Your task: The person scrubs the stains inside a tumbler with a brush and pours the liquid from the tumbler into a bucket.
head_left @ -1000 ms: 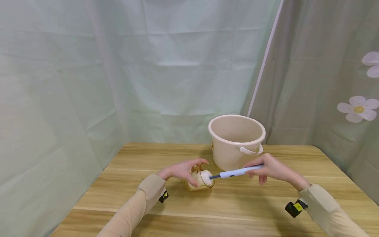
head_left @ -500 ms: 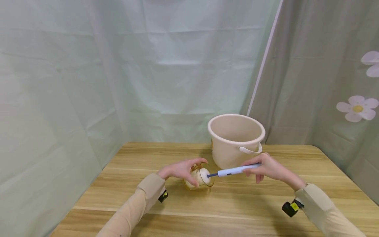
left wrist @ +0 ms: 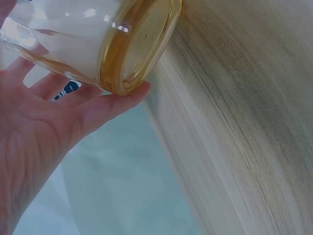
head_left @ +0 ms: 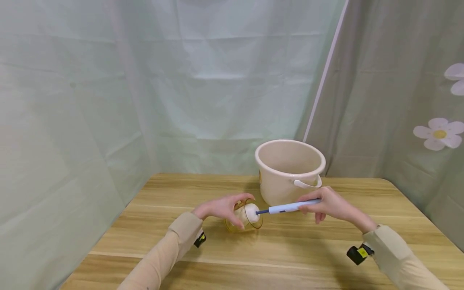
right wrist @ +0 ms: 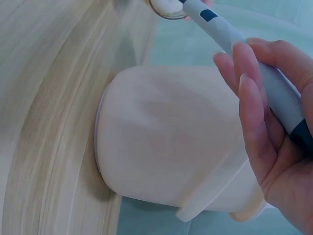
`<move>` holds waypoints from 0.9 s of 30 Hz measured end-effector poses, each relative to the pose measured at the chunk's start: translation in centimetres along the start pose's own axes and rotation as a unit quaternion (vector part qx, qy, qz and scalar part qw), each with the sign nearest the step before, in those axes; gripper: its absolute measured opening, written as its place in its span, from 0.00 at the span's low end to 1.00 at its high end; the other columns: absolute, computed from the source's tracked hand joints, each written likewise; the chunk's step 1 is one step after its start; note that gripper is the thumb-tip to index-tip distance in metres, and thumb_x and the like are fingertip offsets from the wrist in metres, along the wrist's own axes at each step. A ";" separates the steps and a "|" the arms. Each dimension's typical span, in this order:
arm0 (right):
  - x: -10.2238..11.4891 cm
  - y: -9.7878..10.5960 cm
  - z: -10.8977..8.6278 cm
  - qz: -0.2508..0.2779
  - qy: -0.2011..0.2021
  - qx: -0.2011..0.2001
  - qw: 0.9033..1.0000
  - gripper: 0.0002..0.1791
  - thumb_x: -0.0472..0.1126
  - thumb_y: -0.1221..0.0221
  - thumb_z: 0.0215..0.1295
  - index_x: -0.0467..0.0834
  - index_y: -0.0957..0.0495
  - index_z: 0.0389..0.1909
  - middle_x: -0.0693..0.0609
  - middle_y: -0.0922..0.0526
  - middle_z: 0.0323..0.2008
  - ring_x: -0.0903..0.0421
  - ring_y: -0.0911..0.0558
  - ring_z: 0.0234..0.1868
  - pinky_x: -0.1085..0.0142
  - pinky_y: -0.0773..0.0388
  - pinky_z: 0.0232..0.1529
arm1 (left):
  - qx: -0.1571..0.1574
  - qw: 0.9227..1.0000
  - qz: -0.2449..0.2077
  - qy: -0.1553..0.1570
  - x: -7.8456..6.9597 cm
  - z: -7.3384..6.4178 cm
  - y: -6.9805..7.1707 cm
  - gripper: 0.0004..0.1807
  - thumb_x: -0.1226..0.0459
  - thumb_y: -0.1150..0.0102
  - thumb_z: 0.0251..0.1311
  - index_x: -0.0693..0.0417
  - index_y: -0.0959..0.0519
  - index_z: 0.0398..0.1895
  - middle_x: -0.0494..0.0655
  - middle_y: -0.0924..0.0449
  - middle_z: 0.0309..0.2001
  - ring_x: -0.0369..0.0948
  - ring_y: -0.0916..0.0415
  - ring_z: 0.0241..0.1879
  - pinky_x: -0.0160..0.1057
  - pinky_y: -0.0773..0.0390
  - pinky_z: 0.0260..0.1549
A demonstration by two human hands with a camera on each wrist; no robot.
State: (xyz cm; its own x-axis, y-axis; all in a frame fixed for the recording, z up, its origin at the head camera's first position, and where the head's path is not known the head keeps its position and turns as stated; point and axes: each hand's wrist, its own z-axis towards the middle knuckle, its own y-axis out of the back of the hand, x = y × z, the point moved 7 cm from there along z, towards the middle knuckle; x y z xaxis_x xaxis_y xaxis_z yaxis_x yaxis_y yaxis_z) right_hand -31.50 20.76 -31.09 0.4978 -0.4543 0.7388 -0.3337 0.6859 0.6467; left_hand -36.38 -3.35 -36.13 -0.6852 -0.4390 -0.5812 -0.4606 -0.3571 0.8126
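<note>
Tilted on its side, an amber glass cup (head_left: 258,225) is gripped by my left hand (head_left: 225,208), its mouth facing right. In the left wrist view the thick amber base of the cup (left wrist: 134,54) shows, with fingers curled beneath it. My right hand (head_left: 328,205) holds the light blue handle of a cup brush (head_left: 284,208) between thumb and fingers. The brush's white sponge head (head_left: 251,212) is inside the cup. Up close in the right wrist view, the brush handle (right wrist: 217,27) runs through the right hand (right wrist: 279,107).
A cream bucket (head_left: 275,189) with a white handle (head_left: 306,185) stands on the wooden table (head_left: 232,262), just behind the brush. Pale curtains (head_left: 224,100) hang behind the table and at its sides.
The brush shifted slightly left, then back a little to the right, its sponge head staying in the cup. The left hand and cup have hardly moved.
</note>
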 end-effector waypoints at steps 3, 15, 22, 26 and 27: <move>0.1 0.3 -0.1 -0.001 0.005 0.008 1.000 0.14 0.41 0.39 0.58 0.38 0.20 0.42 0.52 0.19 0.24 0.52 0.23 0.12 0.60 0.28 0.12 | -0.002 1.000 -0.001 -0.011 -0.2 0.1 0.1 0.47 0.55 0.26 0.35 0.46 0.40 0.62 0.47 0.34 0.54 0.39 0.37 0.50 0.40 0.36 0.46; 0.0 0.3 -0.3 0.018 -0.006 0.031 0.999 0.13 0.41 0.40 0.59 0.38 0.20 0.42 0.49 0.19 0.23 0.49 0.23 0.12 0.55 0.28 0.12 | 0.003 1.000 -0.003 -0.019 -0.1 0.3 0.1 0.45 0.56 0.27 0.37 0.45 0.40 0.62 0.49 0.32 0.50 0.39 0.35 0.46 0.38 0.35 0.44; 0.2 0.3 -0.5 0.023 -0.002 0.024 0.999 0.12 0.40 0.40 0.58 0.39 0.20 0.42 0.49 0.19 0.23 0.45 0.24 0.13 0.59 0.28 0.12 | 0.004 1.000 -0.002 -0.009 0.0 0.2 0.0 0.46 0.55 0.27 0.36 0.44 0.40 0.62 0.49 0.33 0.52 0.39 0.35 0.48 0.39 0.35 0.45; 0.3 0.5 -0.5 0.021 0.002 0.016 1.000 0.13 0.39 0.39 0.58 0.38 0.20 0.42 0.49 0.19 0.23 0.45 0.24 0.13 0.58 0.27 0.13 | 0.003 1.000 -0.001 -0.008 0.0 0.1 0.0 0.47 0.53 0.27 0.35 0.44 0.40 0.62 0.49 0.33 0.53 0.39 0.36 0.48 0.39 0.35 0.44; 0.4 0.5 -0.5 0.021 0.003 0.014 1.000 0.13 0.39 0.39 0.58 0.38 0.20 0.42 0.50 0.19 0.23 0.46 0.23 0.13 0.58 0.27 0.13 | 0.002 1.000 -0.002 -0.009 -0.1 0.1 0.0 0.47 0.53 0.27 0.35 0.44 0.40 0.62 0.47 0.33 0.52 0.39 0.36 0.47 0.39 0.34 0.44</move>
State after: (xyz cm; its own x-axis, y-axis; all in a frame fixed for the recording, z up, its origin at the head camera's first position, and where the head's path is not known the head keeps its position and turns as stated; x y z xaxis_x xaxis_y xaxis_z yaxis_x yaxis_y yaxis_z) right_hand -31.11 21.23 -30.58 0.4872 -0.4226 0.7642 -0.3762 0.6882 0.6204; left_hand -36.40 -3.23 -36.05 -0.6934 -0.4217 -0.5842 -0.4658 -0.3562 0.8100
